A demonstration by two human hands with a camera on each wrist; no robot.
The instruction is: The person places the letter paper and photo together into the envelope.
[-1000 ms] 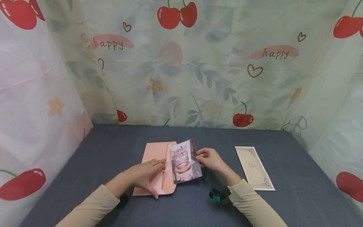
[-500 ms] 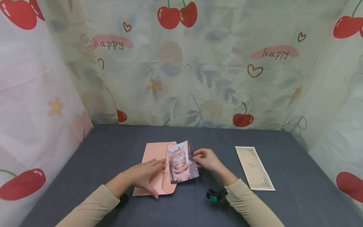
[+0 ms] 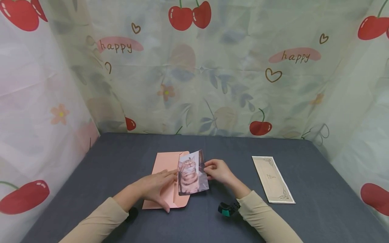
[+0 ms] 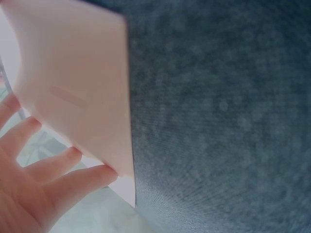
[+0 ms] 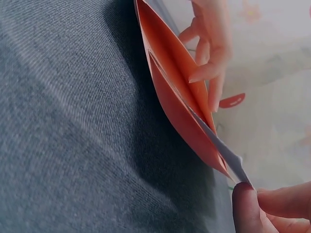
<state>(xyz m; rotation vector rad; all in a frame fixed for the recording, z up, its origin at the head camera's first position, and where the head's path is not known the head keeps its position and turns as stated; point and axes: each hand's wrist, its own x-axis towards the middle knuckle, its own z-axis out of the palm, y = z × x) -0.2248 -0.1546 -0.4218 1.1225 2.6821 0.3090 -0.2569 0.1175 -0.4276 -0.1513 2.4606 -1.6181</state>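
Note:
A pink paper envelope (image 3: pixel 165 161) lies on the dark table in the head view. My left hand (image 3: pixel 155 187) rests on it with fingers spread and fairly straight; its fingertips touch the paper in the left wrist view. Between thumb and fingers, my right hand (image 3: pixel 221 172) pinches the right edge of a card (image 3: pixel 189 173) with a cat picture. This card leans slightly over the envelope's right side. Seen from the right wrist, the envelope (image 5: pixel 177 116) gapes, and the card's thin edge (image 5: pixel 223 150) lies at its mouth. How deep it sits inside is hidden.
A cream rectangular paper (image 3: pixel 273 179) with ornate corners lies to the right, beyond my right forearm. Dark cloth (image 3: pixel 121 162) covers the table. A curtain (image 3: pixel 231 60) printed with cherries hangs behind and at both sides.
My right hand has moved left with the cat card, which now overlaps more of the envelope. The left hand and the envelope have stayed where they were.

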